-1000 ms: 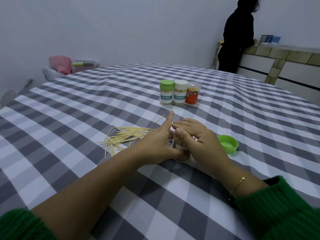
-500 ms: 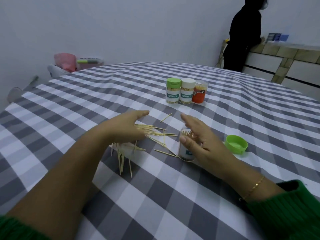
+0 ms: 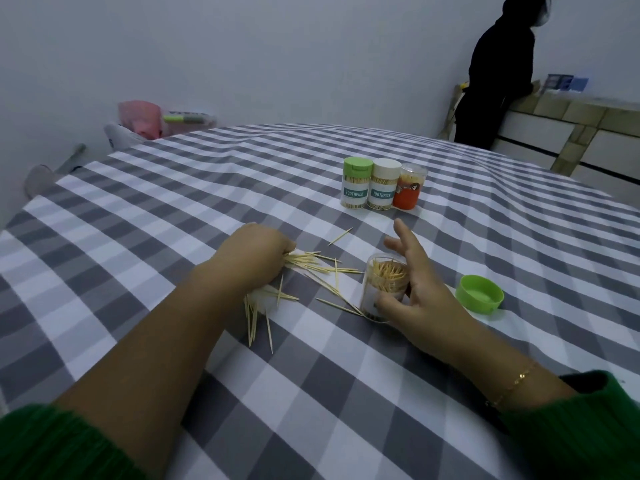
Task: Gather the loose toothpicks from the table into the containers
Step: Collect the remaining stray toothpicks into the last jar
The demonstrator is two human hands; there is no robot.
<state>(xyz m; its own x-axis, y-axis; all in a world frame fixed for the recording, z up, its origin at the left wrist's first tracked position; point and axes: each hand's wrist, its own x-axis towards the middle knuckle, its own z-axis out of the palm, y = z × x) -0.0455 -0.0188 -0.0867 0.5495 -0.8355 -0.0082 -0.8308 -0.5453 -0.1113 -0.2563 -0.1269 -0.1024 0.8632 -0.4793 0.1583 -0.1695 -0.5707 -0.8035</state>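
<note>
On the grey-and-white checked tablecloth (image 3: pixel 311 393), the left hand (image 3: pixel 258 256) pinches loose wooden toothpicks (image 3: pixel 311 268); at its three o'clock, the right hand (image 3: pixel 420 296) grips the open clear plastic jar (image 3: pixel 382 289), index finger raised.

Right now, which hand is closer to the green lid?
Right. The right hand holds the open jar beside the green lid; the left hand is farther off, on the toothpicks.

The left hand (image 3: pixel 258 251) left the jar (image 3: pixel 384 289), reached over the toothpicks (image 3: pixel 311 265) and closed on a bunch; several scattered below its wrist.
</note>
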